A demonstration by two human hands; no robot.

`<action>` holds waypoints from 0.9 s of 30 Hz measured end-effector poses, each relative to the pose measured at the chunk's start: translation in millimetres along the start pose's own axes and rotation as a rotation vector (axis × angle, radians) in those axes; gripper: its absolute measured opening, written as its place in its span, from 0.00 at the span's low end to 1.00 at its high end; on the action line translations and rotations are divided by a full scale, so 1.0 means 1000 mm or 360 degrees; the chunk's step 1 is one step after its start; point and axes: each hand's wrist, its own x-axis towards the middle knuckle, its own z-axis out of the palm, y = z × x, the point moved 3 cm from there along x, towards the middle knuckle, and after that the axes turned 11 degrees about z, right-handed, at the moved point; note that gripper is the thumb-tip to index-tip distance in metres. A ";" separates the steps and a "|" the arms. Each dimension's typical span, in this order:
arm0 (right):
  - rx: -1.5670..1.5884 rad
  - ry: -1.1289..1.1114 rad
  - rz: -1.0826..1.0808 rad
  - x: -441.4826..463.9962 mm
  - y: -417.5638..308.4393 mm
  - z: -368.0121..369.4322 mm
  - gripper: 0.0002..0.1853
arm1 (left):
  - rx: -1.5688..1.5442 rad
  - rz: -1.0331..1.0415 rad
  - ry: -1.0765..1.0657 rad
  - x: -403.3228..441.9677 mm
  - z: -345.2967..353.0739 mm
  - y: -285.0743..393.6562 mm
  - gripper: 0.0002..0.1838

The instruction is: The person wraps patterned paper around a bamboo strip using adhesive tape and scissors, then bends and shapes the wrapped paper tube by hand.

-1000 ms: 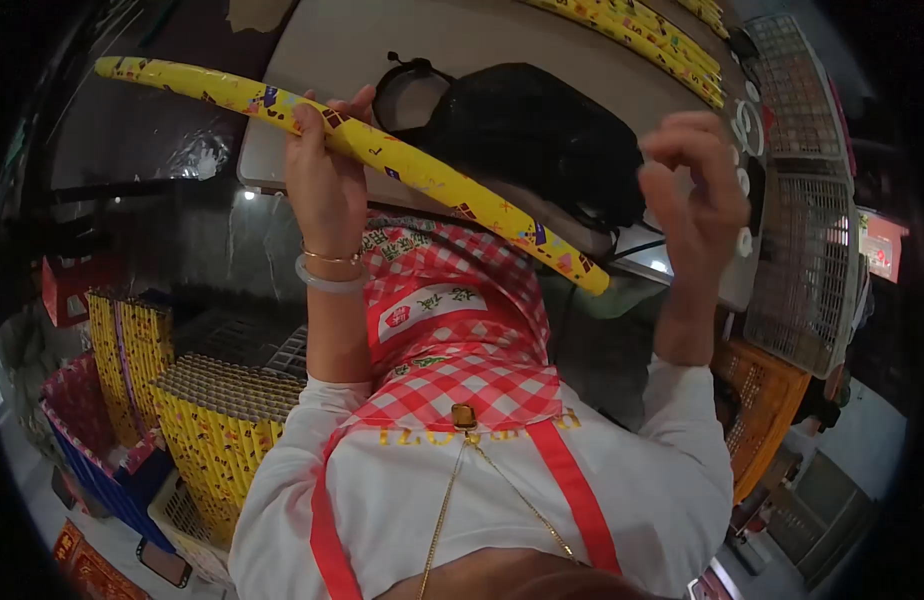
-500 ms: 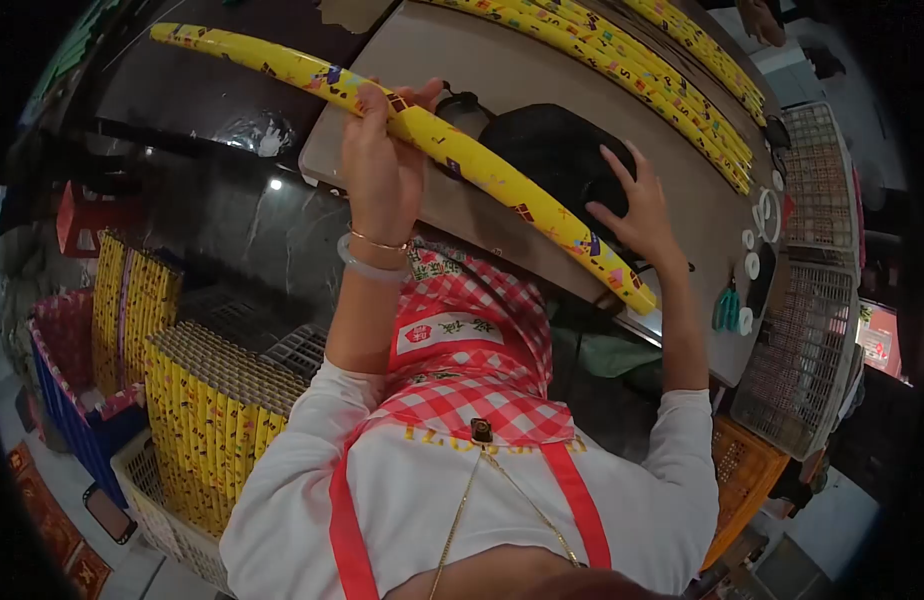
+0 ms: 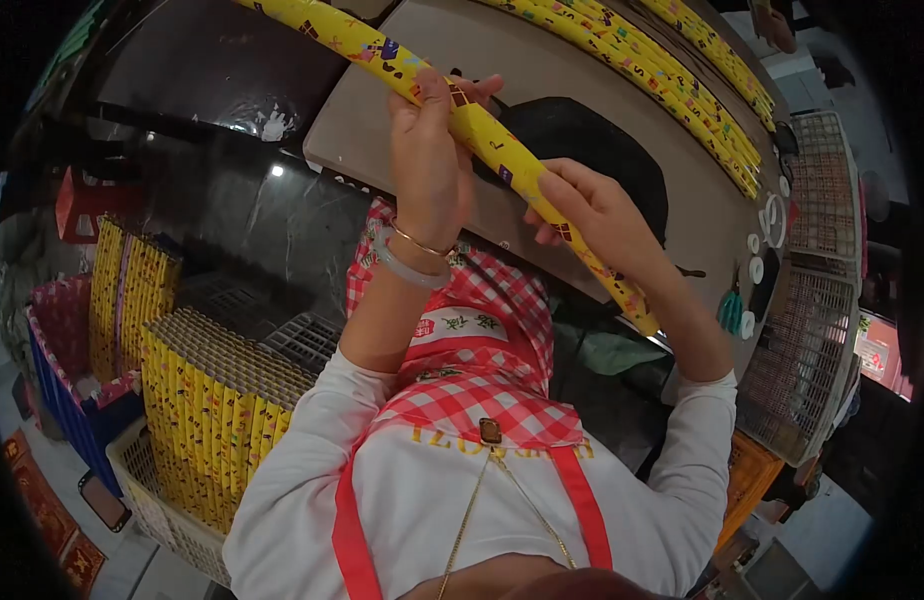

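A long yellow patterned tube slants from the top left down to the right, in front of my apron. My left hand, with bracelets at its wrist, is wrapped round its middle part. Farther down the tube, my right hand grips it with the thumb on top and fingers beneath. The tube's lower right end sticks out past my right hand. Behind the tube, a black bag lies on the table, partly hidden by my hands.
More yellow tubes lie on the table's far side. Tape rolls and teal scissors are near its right edge. Wire baskets stand at right. Bundled tubes fill a crate at lower left.
My right hand has come from the bag side onto the tube and closed round it. The tube and my left hand have shifted right in view.
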 end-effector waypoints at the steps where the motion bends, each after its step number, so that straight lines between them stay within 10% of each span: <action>1: -0.0058 -0.0010 0.0099 0.001 -0.001 0.002 0.19 | 0.0010 0.0015 0.0015 0.001 -0.002 0.000 0.19; 23: -0.0641 0.0421 -0.0149 0.017 -0.005 0.007 0.19 | -0.0059 0.0056 0.0077 -0.014 0.006 -0.017 0.11; 27: -0.1160 0.0848 -0.0851 0.018 0.003 0.018 0.24 | 0.0026 0.0026 0.0043 -0.012 -0.001 -0.017 0.19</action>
